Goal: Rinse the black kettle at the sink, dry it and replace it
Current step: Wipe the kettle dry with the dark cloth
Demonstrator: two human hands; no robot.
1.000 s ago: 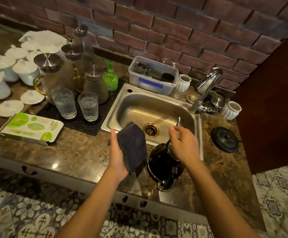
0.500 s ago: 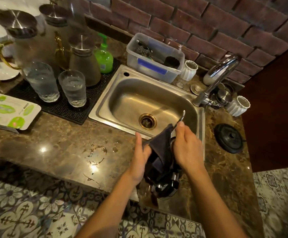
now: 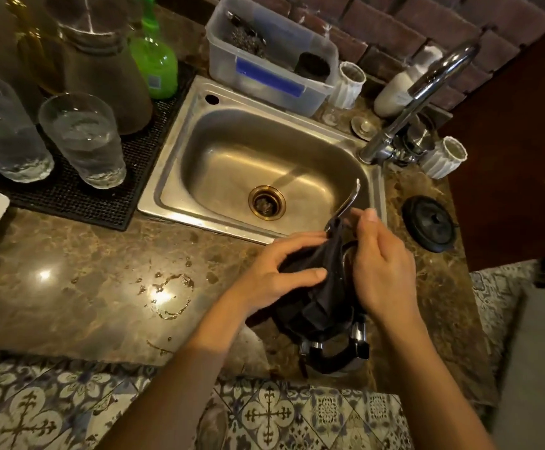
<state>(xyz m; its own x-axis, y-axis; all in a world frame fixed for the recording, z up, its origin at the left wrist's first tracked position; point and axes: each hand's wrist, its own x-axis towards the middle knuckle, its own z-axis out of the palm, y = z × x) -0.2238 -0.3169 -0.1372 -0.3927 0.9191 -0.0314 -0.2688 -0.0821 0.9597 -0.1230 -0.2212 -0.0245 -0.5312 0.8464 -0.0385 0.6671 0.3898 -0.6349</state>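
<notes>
The black kettle (image 3: 333,358) sits on the marble counter just in front of the steel sink (image 3: 180,177), near the counter's front edge. Its thin metal spout rises toward the sink's right wall. Most of its body is hidden under a dark cloth (image 3: 316,287) and my hands. My left hand (image 3: 277,271) presses the dark cloth against the kettle's left side. My right hand (image 3: 378,264) grips the kettle's top on the right. The kettle's black lid (image 3: 428,224) lies flat on the counter to the right of the sink.
The chrome tap (image 3: 420,92) stands at the sink's back right, with a white ribbed cup (image 3: 443,157) beside it. A plastic tub (image 3: 264,76) sits behind the sink. Two glasses (image 3: 83,141), carafes and a green bottle (image 3: 154,63) crowd a black mat on the left. Water drops (image 3: 170,293) lie on the counter.
My left hand brought the cloth from beside the kettle onto its body and now rubs it. My right hand kept its hold. The view tilted down and closer.
</notes>
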